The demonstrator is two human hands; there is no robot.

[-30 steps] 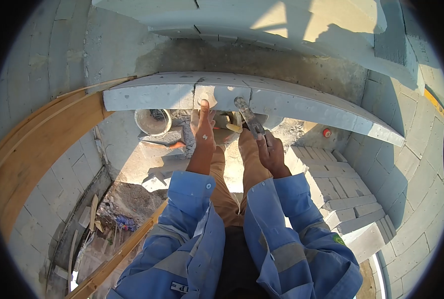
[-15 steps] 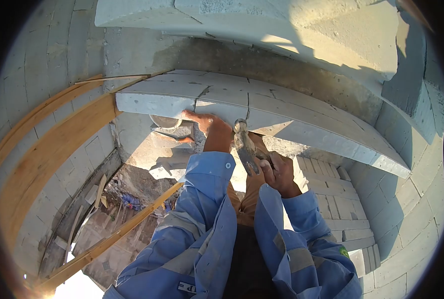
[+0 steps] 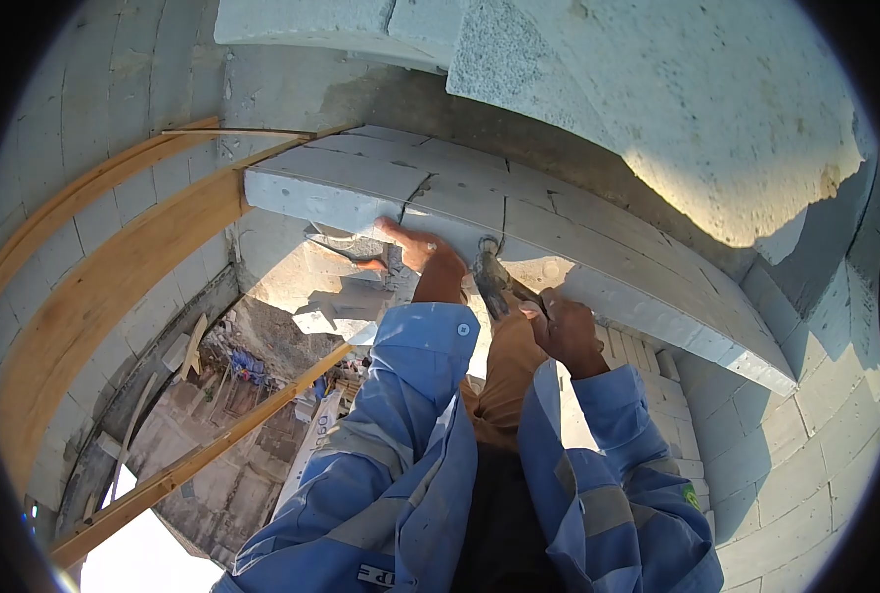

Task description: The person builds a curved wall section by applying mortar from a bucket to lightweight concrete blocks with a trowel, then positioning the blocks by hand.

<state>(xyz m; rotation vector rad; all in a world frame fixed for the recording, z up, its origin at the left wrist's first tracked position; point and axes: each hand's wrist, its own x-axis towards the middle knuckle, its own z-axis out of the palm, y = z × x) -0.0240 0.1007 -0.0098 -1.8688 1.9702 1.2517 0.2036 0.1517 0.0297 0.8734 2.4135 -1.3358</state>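
The fingers of the left hand [image 3: 422, 249] are spread and pressed flat against the front face of a grey block [image 3: 455, 210], near its lower edge; nothing is enclosed by them. The fingers of the right hand [image 3: 562, 331] are curled shut around the handle of a trowel [image 3: 491, 275], whose mortar-caked blade is raised so that its tip meets the vertical joint at the block's right edge. The block is seated in the top course of a curved wall [image 3: 618, 267], between a block at the wall's left end and a longer run to the right.

The block is judged stiff and fairly heavy, with a rough, dusty, non-slippery face; its corners and edges are likely to chip under a hard knock. It is best taken by both end faces or pushed on a broad face, not by a corner. The trowel is judged light and rigid, and is properly held at the handle, clear of the wet blade.

Both forearms are covered by blue sleeves [image 3: 415, 366]. A wooden plank [image 3: 114, 287] is leant along the wall at the left, and stacked blocks [image 3: 658, 381] are seen below the wall's right end.
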